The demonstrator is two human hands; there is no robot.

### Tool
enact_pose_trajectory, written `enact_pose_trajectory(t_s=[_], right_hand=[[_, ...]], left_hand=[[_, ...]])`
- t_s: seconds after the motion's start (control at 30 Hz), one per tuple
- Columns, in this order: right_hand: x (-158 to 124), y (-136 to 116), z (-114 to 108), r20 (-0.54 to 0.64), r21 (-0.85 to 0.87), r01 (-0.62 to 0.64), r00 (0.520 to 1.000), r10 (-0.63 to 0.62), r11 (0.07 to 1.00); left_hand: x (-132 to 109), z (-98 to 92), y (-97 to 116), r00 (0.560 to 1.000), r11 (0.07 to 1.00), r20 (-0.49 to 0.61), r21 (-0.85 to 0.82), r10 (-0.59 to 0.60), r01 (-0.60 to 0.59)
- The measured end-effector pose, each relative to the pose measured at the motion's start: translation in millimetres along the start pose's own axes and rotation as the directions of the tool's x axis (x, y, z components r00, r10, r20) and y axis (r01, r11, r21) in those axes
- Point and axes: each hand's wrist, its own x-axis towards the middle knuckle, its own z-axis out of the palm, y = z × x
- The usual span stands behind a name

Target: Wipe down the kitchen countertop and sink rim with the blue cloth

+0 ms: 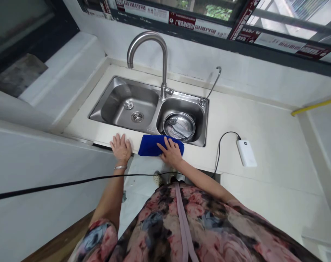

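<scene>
One blue cloth (151, 145), lying along the front edge of a pale counter (236, 109), just before a double steel sink (154, 119). Covered at its right half by one right hand (171, 152), resting on top, fingers extended. One left hand (121, 148), palm down on the counter edge, fingers parted, just left of the cloth, small gap between. Hands apart. Also: one round metal vessel (193, 127) in the sink; one white device (246, 153), farther right.

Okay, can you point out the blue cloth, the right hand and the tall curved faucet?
Blue cloth (150, 145): head view, on its uncovered left part.
Right hand (171, 153): head view, on the back of the hand.
Tall curved faucet (164, 65): head view, on its upright pipe.
</scene>
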Motion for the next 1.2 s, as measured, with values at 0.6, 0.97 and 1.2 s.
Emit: enact_pose_trajectory(t_s=[0.6, 0.97, 1.2], right_hand=[[-111.8, 94.6, -1.4, -0.088, 0.219, 0.27, 0.963, -0.256, 0.938], [-31.3, 49.5, 21.2, -0.048, 0.166, 0.477, 0.878, -0.476, 0.863], [35.7, -30.5, 22.5, 0.059, 0.127, 0.525, 0.843, -0.534, 0.842]], left_hand=[[-6.8, 5.2, -2.1, 0.997, 0.996, -0.06, -0.063, 0.055, -0.059], [-6.2, 1.1, -19.2, 0.993, 0.989, 0.101, -0.138, 0.059, -0.044], [-14.5, -5.4, -14.9, 0.996, 0.947, 0.031, -0.314, 0.083, -0.07]])
